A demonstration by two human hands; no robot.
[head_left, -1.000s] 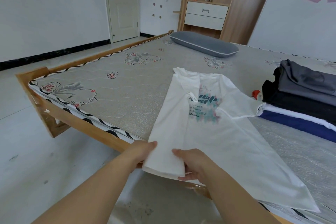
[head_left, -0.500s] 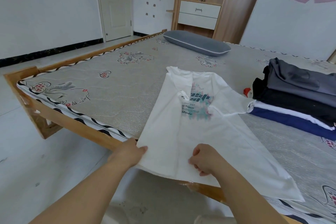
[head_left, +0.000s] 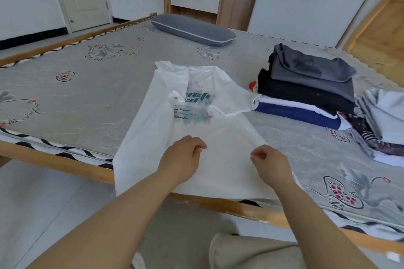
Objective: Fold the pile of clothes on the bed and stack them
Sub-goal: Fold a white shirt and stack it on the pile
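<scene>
White T-shirt [head_left: 196, 137] lies just left of the folded stack [head_left: 306, 87]. The left hand [head_left: 182, 157] and right hand [head_left: 270, 164] pinch its lower fabric; smooth it taut before folding.

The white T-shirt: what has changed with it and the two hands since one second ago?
Both hands moved from the hem up onto the white T-shirt. The left hand let go of the left corner; the right hand now pinches the right side. The folded stack and gray pillow stayed.
</scene>
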